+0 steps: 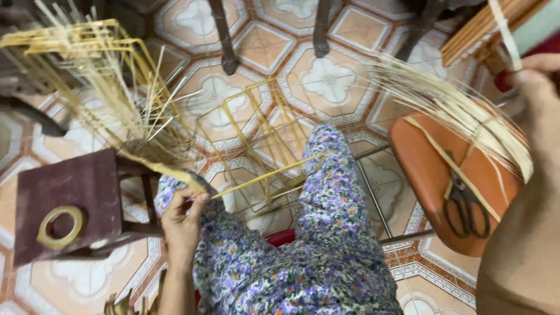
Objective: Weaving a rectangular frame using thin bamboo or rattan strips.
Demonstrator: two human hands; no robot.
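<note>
My left hand (pixel 182 219) rests on my floral-trousered knee and grips the lower end of a yellow wrapped wire frame (pixel 105 41) with many loose pale straw strands (pixel 125 105) sticking out of it. A thin yellow rod (pixel 265 175) runs from that hand to the right. My right hand (pixel 534 79) is raised at the far right edge, fingers closed near a bundle of pale straw strips (pixel 461 111) that fans across an orange stool; what it grips is hard to make out.
Black scissors (pixel 466 204) lie on the orange stool seat (pixel 429 169). A dark maroon stool (pixel 64 195) at left carries a roll of yellow tape (pixel 60 226). More yellow wire frames (pixel 256 125) lie on the patterned tile floor. Wooden sticks (pixel 484 26) lean at top right.
</note>
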